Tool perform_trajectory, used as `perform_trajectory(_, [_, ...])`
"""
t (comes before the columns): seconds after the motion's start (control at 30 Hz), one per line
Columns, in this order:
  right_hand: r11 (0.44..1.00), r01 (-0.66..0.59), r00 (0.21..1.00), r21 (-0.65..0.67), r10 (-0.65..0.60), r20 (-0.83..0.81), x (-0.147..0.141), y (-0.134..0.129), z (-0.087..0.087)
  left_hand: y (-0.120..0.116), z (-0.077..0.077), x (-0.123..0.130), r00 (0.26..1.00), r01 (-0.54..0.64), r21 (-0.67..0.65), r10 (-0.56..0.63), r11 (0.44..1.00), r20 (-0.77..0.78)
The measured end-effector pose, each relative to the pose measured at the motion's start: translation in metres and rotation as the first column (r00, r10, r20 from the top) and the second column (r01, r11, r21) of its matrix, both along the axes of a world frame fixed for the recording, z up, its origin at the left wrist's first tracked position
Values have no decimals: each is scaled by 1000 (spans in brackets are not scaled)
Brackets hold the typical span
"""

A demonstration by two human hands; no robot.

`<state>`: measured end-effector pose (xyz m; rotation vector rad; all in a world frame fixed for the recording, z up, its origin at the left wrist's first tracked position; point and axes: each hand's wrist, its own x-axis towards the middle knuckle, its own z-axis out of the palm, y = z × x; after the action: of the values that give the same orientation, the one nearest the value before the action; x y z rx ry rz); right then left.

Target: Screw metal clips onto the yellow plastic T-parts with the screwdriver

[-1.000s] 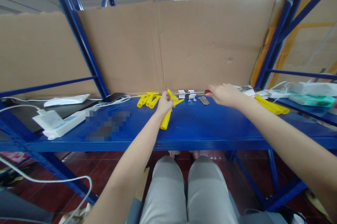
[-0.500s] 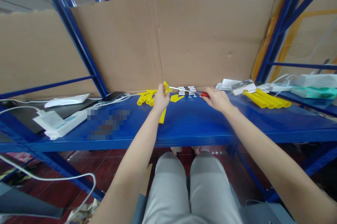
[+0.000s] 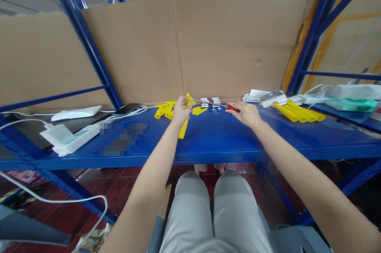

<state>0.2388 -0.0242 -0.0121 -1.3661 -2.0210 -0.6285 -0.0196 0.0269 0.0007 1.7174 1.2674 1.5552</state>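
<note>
My left hand (image 3: 182, 111) is closed around a yellow plastic part (image 3: 183, 128), a tube-like handle pointing down toward me with a wider head at the top. My right hand (image 3: 244, 113) grips the red handle of a screwdriver (image 3: 232, 108). Its thin metal shaft runs left, and the tip meets the head of the yellow part. Behind the shaft lie white paper-like packs with dark bands (image 3: 210, 102). Small flat yellow pieces (image 3: 199, 110) rest just right of my left hand, and several yellow tubular pieces (image 3: 164, 111) lie to its left.
Several long yellow tubes (image 3: 298, 112) lie at the right beside white boxes (image 3: 273, 98). A white power strip (image 3: 76, 140) with cables and a dark flat device (image 3: 129, 108) are at the left. A cardboard sheet (image 3: 223, 46) backs the blue shelf (image 3: 226, 138).
Both hands stay nearly in place, with the screwdriver still at the yellow part. My right hand's hold on the red handle has shifted slightly, and the view has moved a little.
</note>
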Motion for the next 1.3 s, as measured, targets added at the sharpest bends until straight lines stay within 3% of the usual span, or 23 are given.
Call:
perform_trajectory(0.1, [999,-2,1000,-35,2,-3,-2,0,1,-2,0,-1,1000,2,0,-2,1000,-1])
perform_trajectory(0.27, [990,118,993,-81,-117,25,-4,0,2,0,-1,-5,1000,13,-21,-13,1000,-25])
perform_trajectory(0.6, [1000,-8,999,-23,8,32,0,1,0,1,-2,-8,997,20,-41,-23,999,-68])
perform_trajectory(0.97, [990,52,998,-133,-55,-19,-7,-2,4,1,0,-9,987,-28,-45,20,999,-158])
perform_trajectory(1.3, [992,-18,1000,-124,21,18,-5,2,1,1,-1,-8,978,-55,-33,48,998,-202])
